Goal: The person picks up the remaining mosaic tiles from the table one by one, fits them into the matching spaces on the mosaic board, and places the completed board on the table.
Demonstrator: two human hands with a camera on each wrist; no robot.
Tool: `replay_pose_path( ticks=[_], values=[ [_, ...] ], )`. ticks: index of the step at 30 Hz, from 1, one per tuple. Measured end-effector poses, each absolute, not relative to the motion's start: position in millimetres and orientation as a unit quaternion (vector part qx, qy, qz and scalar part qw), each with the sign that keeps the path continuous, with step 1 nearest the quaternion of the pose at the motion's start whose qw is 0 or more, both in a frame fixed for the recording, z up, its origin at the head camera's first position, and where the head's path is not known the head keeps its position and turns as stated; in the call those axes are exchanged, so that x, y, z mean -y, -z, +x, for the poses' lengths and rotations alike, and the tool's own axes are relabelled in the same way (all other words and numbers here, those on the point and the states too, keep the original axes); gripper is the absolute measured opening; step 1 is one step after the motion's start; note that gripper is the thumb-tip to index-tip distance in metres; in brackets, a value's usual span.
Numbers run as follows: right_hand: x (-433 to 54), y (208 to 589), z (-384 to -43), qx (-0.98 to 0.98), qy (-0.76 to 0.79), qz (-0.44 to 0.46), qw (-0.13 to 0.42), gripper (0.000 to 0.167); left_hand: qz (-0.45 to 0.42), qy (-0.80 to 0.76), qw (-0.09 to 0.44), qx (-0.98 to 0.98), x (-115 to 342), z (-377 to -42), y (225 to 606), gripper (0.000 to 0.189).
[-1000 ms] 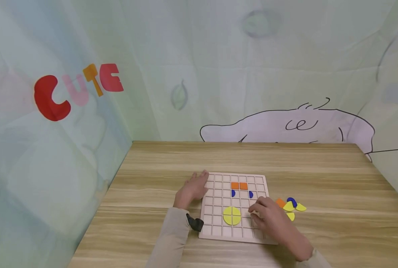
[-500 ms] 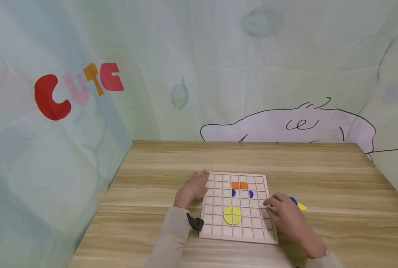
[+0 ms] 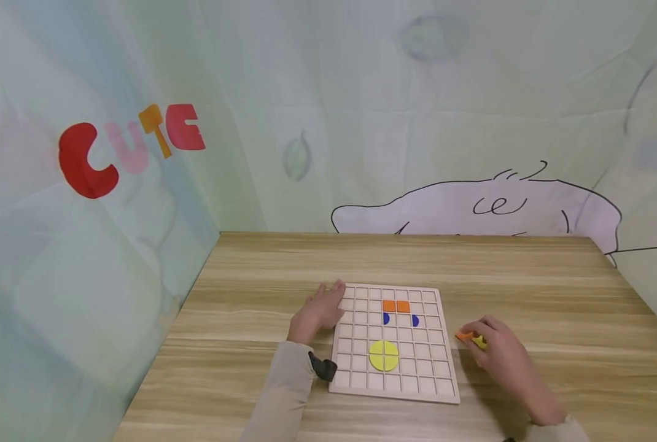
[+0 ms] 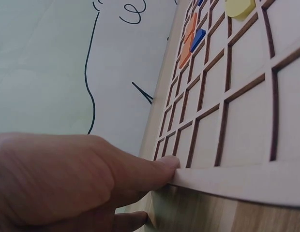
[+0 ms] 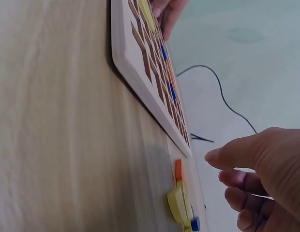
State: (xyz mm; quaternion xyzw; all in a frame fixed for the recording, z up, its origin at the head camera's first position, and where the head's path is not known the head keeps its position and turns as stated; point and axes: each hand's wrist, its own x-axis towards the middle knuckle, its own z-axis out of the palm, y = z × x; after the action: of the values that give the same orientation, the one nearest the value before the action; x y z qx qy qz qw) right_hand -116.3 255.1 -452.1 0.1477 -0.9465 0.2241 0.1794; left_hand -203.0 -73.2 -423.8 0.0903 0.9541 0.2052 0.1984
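A pale wooden grid board lies on the table. Set in its cells are two orange squares, two blue half-circles and yellow quarter pieces forming a circle. My left hand rests along the board's left edge, thumb touching the rim in the left wrist view. My right hand hovers over loose pieces right of the board, fingers bent, thumb apart, holding nothing. In the right wrist view, an orange piece, yellow pieces and a blue piece lie below it; the head view partly hides them.
The wood-grain table meets a printed fabric backdrop at its back and left edges. A black band circles my left wrist.
My right hand has drawn back from over the board's right part to the loose pieces on the right, now covering most of them. The left hand and the board have stayed put.
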Motion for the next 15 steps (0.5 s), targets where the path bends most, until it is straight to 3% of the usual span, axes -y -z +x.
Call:
replay_pose_path(
  ticks=[15],
  values=[
    [-289, 456, -123, 0.955, -0.242, 0.113, 0.13, 0.02, 0.09, -0.212, 0.198, -0.953, 74, -203, 423, 0.057]
  ],
)
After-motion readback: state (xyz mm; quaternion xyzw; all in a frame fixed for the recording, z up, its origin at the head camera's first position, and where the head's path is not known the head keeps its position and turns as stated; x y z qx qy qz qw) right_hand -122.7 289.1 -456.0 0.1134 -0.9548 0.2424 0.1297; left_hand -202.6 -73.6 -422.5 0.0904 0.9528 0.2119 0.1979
